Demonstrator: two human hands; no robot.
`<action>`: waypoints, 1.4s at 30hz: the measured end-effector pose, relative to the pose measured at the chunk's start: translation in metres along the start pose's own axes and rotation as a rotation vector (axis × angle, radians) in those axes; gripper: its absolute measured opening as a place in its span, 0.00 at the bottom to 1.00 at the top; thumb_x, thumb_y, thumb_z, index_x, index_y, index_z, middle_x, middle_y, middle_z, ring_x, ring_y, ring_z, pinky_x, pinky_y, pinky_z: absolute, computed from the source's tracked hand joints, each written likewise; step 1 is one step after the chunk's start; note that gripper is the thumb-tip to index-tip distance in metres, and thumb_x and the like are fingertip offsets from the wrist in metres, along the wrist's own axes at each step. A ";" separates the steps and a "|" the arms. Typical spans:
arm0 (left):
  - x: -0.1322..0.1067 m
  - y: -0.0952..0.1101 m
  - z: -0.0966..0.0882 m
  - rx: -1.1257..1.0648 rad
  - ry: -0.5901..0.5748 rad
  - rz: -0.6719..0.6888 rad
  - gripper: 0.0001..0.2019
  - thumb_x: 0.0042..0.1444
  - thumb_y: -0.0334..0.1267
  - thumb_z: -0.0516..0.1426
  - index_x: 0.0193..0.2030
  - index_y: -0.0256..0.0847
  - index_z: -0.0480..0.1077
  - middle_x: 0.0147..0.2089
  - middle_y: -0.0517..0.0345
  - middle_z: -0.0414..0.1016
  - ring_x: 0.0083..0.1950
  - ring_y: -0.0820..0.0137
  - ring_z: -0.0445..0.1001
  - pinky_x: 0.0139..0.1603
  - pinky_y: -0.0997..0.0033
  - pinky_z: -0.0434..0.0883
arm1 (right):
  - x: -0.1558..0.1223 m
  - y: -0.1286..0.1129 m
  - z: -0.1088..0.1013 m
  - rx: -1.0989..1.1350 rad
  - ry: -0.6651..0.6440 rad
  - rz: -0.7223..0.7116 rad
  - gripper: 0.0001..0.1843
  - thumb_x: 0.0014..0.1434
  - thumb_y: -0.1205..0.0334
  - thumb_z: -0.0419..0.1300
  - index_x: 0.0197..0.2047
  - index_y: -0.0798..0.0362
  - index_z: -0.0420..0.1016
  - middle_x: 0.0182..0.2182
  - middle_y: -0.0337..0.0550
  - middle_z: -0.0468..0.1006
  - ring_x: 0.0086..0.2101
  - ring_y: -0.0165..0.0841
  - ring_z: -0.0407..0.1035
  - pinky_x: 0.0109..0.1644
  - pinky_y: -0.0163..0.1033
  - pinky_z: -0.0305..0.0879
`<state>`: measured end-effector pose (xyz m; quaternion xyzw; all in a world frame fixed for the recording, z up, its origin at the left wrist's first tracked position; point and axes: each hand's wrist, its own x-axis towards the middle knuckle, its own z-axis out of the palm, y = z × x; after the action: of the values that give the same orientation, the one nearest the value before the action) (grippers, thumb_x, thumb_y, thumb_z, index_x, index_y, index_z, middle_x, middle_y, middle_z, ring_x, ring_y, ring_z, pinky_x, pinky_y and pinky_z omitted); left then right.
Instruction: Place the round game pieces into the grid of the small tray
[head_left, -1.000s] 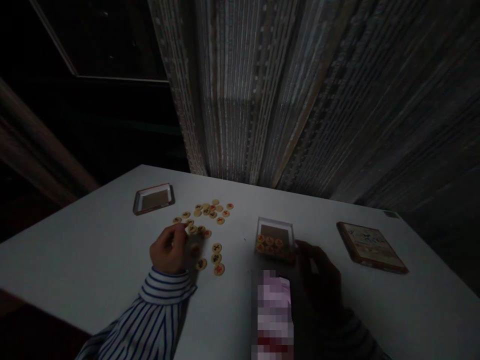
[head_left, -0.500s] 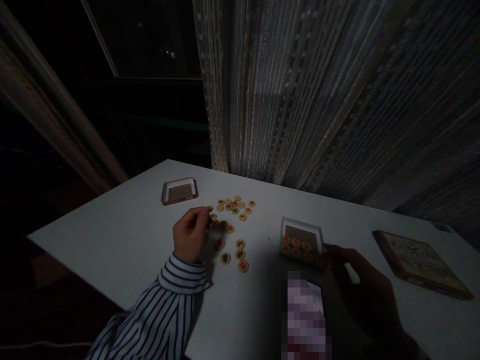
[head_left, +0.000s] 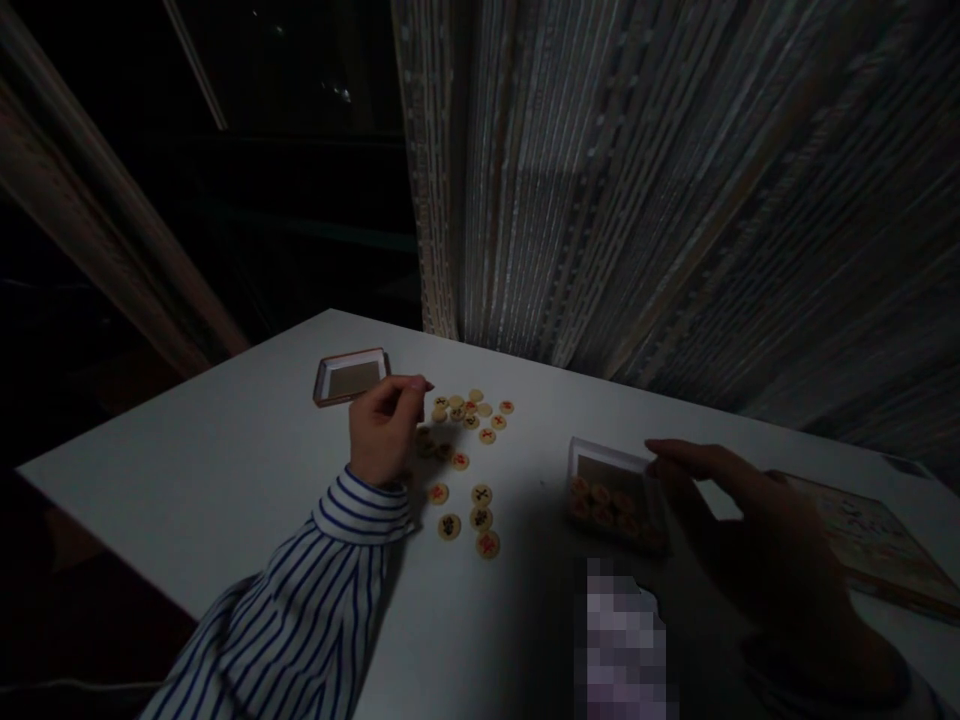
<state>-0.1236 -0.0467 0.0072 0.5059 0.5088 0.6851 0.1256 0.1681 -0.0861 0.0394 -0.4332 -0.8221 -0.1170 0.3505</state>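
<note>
My left hand (head_left: 386, 430), in a blue-striped sleeve, hovers at the left of the loose xiangqi pieces (head_left: 481, 495). Its thumb and fingers are pinched together; a small dark tip shows there, too dim to name. The pieces are round and pale, some with red marks, some with black. My right hand (head_left: 757, 530) is in shadow, its fingertips bent close together by the right wall of a clear-sided box (head_left: 611, 450). Anything between those fingertips is hidden. Two rows of red-marked pieces (head_left: 601, 494) lie in the near part of the box.
An open shallow lid or tray (head_left: 324, 385) lies at the far left of the white table (head_left: 247, 440). A flat decorated box (head_left: 877, 535) is at the right, partly behind my right hand. A phone (head_left: 626, 640) with a blurred screen lies in front. Curtains (head_left: 510, 200) hang behind.
My left hand has risen slightly away from the pieces, still pinched. My right hand has lifted a little above the box's right side. The view has shifted slightly.
</note>
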 end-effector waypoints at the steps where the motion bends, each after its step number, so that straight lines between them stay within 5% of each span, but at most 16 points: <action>1: -0.001 -0.001 -0.003 0.023 0.006 0.004 0.09 0.50 0.39 0.55 0.25 0.37 0.71 0.14 0.67 0.61 0.16 0.79 0.59 0.16 0.79 0.58 | 0.006 0.000 0.002 0.012 -0.025 0.008 0.10 0.59 0.63 0.51 0.42 0.52 0.70 0.31 0.45 0.78 0.29 0.33 0.72 0.29 0.36 0.67; 12: 0.008 -0.023 -0.014 0.305 0.106 0.050 0.11 0.51 0.40 0.54 0.26 0.36 0.72 0.15 0.66 0.61 0.17 0.78 0.60 0.18 0.78 0.60 | 0.082 -0.006 0.010 0.129 -0.145 0.184 0.13 0.55 0.62 0.54 0.42 0.51 0.75 0.30 0.39 0.79 0.21 0.30 0.70 0.27 0.35 0.66; 18: 0.001 -0.027 -0.009 0.398 0.063 0.066 0.10 0.51 0.40 0.54 0.32 0.36 0.74 0.20 0.62 0.68 0.21 0.76 0.65 0.21 0.78 0.62 | 0.101 -0.007 0.018 0.175 -0.156 0.109 0.13 0.56 0.60 0.53 0.43 0.49 0.75 0.34 0.39 0.80 0.31 0.33 0.72 0.35 0.37 0.67; 23: 0.000 -0.029 -0.007 0.375 0.025 0.033 0.11 0.54 0.41 0.53 0.36 0.37 0.73 0.21 0.63 0.67 0.20 0.76 0.65 0.20 0.78 0.62 | 0.105 -0.006 0.028 0.102 -0.193 0.081 0.15 0.57 0.62 0.51 0.45 0.51 0.74 0.36 0.40 0.79 0.34 0.34 0.72 0.38 0.37 0.65; 28: 0.001 -0.030 -0.007 0.312 0.024 -0.011 0.09 0.55 0.39 0.52 0.32 0.37 0.70 0.18 0.65 0.64 0.18 0.78 0.62 0.18 0.79 0.60 | 0.101 0.002 0.038 0.027 -0.307 0.032 0.17 0.58 0.60 0.49 0.47 0.51 0.74 0.36 0.42 0.80 0.32 0.34 0.73 0.36 0.37 0.65; 42: 0.003 -0.028 -0.012 0.263 0.003 0.010 0.09 0.53 0.36 0.51 0.23 0.40 0.63 0.16 0.66 0.60 0.17 0.78 0.58 0.17 0.79 0.58 | 0.096 -0.004 0.045 -0.063 -0.369 -0.011 0.17 0.59 0.60 0.48 0.47 0.52 0.73 0.34 0.42 0.80 0.33 0.35 0.73 0.37 0.37 0.64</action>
<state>-0.1439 -0.0388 -0.0141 0.5195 0.5918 0.6140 0.0540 0.1073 -0.0051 0.0721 -0.4538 -0.8706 -0.0632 0.1791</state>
